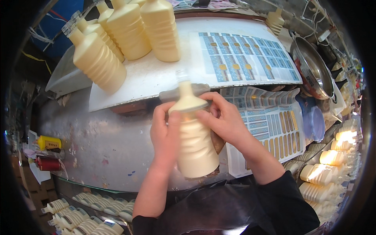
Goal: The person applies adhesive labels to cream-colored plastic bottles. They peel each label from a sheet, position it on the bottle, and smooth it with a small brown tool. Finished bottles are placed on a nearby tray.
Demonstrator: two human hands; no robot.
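A cream plastic bottle (pixel 196 141) with a ribbed body and clear neck is in front of me, tilted, its neck pointing away. My left hand (pixel 166 127) is closed around its left side, thumb on the upper body and blurred by motion. At its right shoulder, my right hand (pixel 224 117) grips with bent fingers, thumb on the front. Between the thumbs, a thin greyish band (pixel 192 108) crosses the bottle just below the shoulder; it looks like a label strip, though blur hides its detail. Beyond the hands, sheets of blue and gold labels (pixel 225 58) lie on a white board (pixel 184 43).
Several similar bottles (pixel 98 58) stand at the far left of the board. Another label sheet (pixel 270 129) lies right of my hands, near a metal pan (pixel 313 64) and a purple tub (pixel 313 123). Rows of bottles lie at lower left (pixel 84 219) and right (pixel 321 172). Yellow (pixel 49 142) and red (pixel 48 163) objects sit left.
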